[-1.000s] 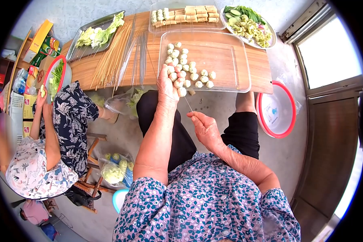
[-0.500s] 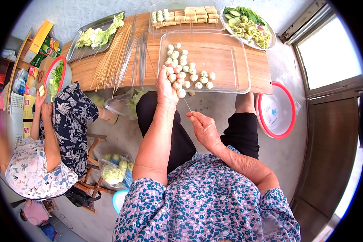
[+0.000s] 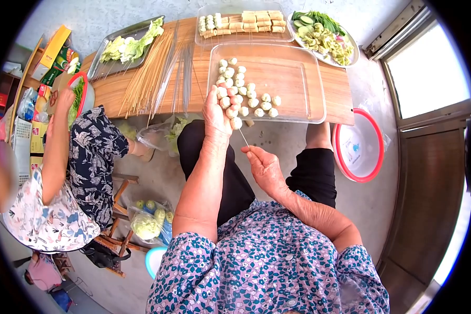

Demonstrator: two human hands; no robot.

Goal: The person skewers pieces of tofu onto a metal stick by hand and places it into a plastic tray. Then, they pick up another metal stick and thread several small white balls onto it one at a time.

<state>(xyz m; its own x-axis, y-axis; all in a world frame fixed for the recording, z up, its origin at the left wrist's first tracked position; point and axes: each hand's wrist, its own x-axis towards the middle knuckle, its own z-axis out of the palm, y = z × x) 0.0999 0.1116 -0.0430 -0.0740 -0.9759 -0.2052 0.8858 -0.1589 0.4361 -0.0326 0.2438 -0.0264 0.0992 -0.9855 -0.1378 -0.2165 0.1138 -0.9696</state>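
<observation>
My left hand [image 3: 217, 118] curls around a few pale, green-speckled balls at the near edge of a clear plastic tray [image 3: 303, 116]. One ball [image 3: 236, 123] sits at its lower edge, on the tip of a thin skewer [image 3: 244, 137]. In my right hand [image 3: 266, 166], the skewer's other end is pinched between thumb and fingers, slanting up toward the left hand. Several more speckled balls [image 3: 253, 94] lie loose in the left part of the tray.
On the wooden table [image 3: 102, 94] lie bundled skewers [image 3: 149, 70], a tray of greens [image 3: 97, 68], a tray of rolled skewers [image 3: 249, 23] and a vegetable plate [image 3: 353, 55]. A red-rimmed basin [image 3: 358, 144] stands right. A co-worker [image 3: 52, 209] sits left by a basin [image 3: 89, 97].
My hands hold nearly the same pose, with the ball on the skewer tip. The co-worker's hand has moved up from beside the basin, toward the table, with a pale green piece.
</observation>
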